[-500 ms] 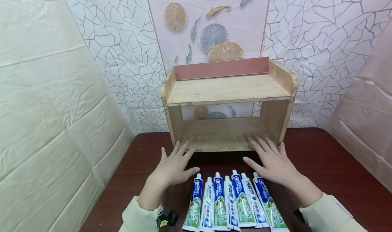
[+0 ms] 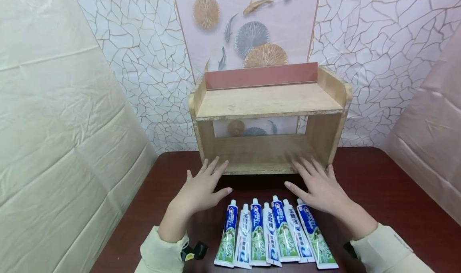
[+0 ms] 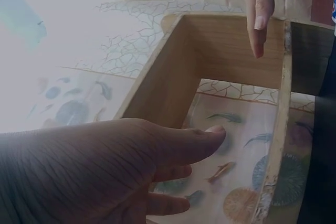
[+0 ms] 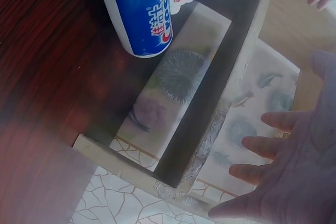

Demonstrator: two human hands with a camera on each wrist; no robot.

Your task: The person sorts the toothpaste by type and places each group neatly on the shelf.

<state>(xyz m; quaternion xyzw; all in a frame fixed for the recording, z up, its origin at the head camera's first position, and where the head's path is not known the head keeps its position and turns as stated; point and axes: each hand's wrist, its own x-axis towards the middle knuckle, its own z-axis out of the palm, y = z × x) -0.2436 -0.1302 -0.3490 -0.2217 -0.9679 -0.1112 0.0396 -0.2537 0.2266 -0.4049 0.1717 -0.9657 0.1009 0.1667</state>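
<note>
Several toothpaste tubes lie side by side in a row on the table, caps toward the shelf. Blue-and-green Crest tubes point(image 2: 227, 235) alternate with white tubes point(image 2: 243, 237) bearing blue print. Behind them stands a two-tier wooden shelf point(image 2: 266, 101). With fingers spread, my left hand point(image 2: 199, 191) is at the shelf's lower left front, holding nothing. My right hand point(image 2: 320, 187) is spread likewise at the lower right front, its thumb above the rightmost Crest tube point(image 2: 317, 237). Whether either hand touches the shelf, I cannot tell.
The dark red-brown table point(image 2: 363, 177) reaches back to a crackle-patterned wall covering point(image 2: 381, 65). Pale cloth hangs on the left point(image 2: 72, 125) and right point(image 2: 428, 145). A pink strip point(image 2: 263, 76) runs along the back of the shelf's top.
The head view has tilted slightly, so the shelf and tubes sit a little higher in it. Both hands keep nearly the same spread pose before the shelf.
</note>
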